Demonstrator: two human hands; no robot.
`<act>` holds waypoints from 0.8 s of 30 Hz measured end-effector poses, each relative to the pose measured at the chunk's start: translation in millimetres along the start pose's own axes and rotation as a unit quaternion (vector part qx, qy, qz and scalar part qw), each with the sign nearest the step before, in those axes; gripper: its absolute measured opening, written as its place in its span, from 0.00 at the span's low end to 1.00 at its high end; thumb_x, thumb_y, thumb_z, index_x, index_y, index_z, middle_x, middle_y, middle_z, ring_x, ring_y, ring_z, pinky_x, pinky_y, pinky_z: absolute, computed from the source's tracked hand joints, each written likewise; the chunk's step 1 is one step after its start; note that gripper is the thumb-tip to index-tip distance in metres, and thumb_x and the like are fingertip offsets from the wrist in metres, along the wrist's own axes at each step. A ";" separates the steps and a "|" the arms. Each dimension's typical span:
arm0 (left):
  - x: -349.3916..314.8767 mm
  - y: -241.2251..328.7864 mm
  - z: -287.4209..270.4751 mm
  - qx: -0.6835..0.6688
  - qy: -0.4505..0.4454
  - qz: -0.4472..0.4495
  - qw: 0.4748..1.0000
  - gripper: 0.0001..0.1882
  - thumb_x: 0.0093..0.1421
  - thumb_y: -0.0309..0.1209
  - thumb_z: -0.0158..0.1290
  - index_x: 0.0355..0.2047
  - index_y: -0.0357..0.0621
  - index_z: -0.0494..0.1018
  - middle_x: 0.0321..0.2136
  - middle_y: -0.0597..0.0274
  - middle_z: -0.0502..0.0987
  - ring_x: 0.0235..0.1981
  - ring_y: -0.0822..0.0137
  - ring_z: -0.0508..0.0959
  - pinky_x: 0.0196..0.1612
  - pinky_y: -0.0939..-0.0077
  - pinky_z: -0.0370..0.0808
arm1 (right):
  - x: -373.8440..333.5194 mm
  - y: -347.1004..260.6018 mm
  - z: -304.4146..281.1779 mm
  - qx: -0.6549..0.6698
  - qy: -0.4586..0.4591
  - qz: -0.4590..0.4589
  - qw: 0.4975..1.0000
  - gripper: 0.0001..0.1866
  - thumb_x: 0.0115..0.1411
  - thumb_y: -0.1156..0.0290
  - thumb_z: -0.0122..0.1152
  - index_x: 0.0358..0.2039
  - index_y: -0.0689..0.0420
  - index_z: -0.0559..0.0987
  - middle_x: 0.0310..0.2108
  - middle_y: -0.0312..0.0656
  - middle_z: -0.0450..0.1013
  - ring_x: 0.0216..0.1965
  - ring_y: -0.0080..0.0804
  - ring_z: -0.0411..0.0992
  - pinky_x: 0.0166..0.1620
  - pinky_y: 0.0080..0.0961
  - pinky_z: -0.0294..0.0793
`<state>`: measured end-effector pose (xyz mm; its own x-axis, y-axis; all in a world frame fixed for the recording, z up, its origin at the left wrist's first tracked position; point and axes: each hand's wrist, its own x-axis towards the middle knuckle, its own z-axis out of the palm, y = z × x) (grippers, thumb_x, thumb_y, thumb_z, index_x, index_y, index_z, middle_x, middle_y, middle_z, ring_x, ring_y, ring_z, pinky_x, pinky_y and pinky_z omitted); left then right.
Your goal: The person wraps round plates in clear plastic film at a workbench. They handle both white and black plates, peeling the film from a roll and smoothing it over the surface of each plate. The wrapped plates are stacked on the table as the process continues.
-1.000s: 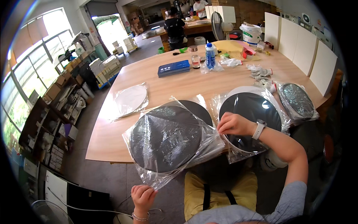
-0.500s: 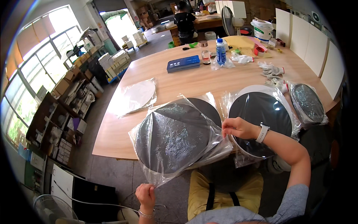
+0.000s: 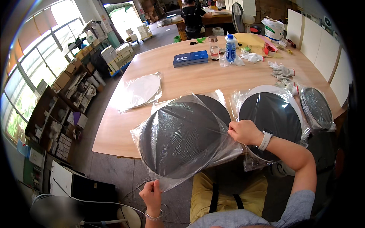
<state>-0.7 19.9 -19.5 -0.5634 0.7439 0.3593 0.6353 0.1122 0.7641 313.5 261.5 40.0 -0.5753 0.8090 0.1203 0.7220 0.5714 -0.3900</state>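
In the head view, the step in hand appears to be drawing a clear bag [image 3: 167, 183] taut over a dark disc [image 3: 182, 138] at the near edge of the surface [image 3: 186, 79]. The left hand [image 3: 151, 193], at the disc's seven o'clock, pinches the bag's corner; the right hand [image 3: 243, 132], at three, seems to grip its edge. The next move likely calls for even tension. A second dark disc [image 3: 217, 103], at one o'clock, is partly covered; the right fingertips are hard to make out.
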 end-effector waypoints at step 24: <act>-32.8 -25.2 22.5 -0.533 -0.051 -0.302 0.789 0.26 0.63 0.55 0.42 0.35 0.43 0.71 0.29 0.62 0.76 0.28 0.64 0.77 0.27 0.77 0.73 | -11.0 -41.4 -15.6 -0.065 0.197 -0.076 0.975 0.10 0.53 0.68 0.58 0.33 0.58 0.72 0.31 0.46 0.71 0.36 0.44 0.72 0.36 0.37 0.72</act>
<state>13.7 7.6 -62.6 -0.5141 0.8218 -0.2455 -0.5681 -0.1119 0.8153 296.0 231.1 69.1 -0.5059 0.6895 0.5184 0.6970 0.6807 -0.2253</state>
